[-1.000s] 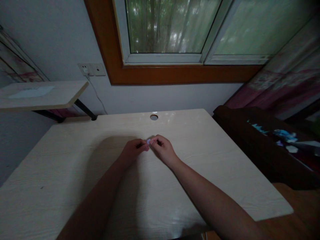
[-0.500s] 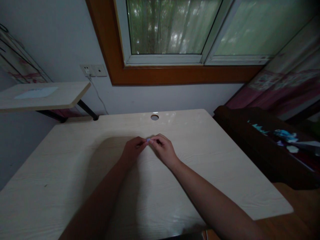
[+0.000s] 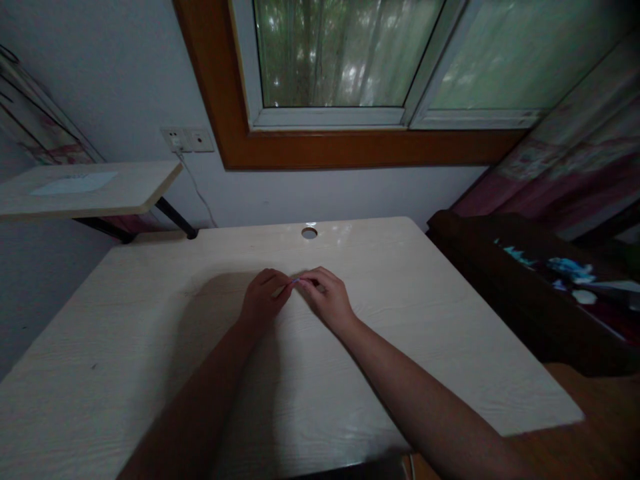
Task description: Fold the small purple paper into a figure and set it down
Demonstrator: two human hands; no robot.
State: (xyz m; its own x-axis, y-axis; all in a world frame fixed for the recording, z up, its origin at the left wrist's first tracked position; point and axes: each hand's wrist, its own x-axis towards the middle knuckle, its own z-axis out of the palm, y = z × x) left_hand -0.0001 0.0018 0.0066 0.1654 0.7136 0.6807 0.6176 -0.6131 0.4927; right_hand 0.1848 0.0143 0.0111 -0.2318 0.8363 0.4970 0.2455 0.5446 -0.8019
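Over the middle of the pale wood-grain desk [image 3: 400,373], my two hands meet fingertip to fingertip. Between them is a tiny bluish-white piece [image 3: 295,281], mostly covered by the fingers and too small to name. My left hand [image 3: 264,297] is closed in a pinch at its left end. My right hand [image 3: 327,293] pinches it from the right with thumb and forefinger. Both hands are just above the desktop or resting on it; I cannot tell which.
A round cable hole [image 3: 309,233] lies near the desk's back edge. At the left stands a raised shelf [image 3: 150,183] bearing a paper sheet [image 3: 75,183]. A cord hangs from the wall socket [image 3: 187,140]. Dark furniture [image 3: 500,280] with scattered items borders the right side.
My left hand has turned slightly and shifted a little left. The small piece now shows less, as a thin sliver between the fingertips. My right hand is nearly still.
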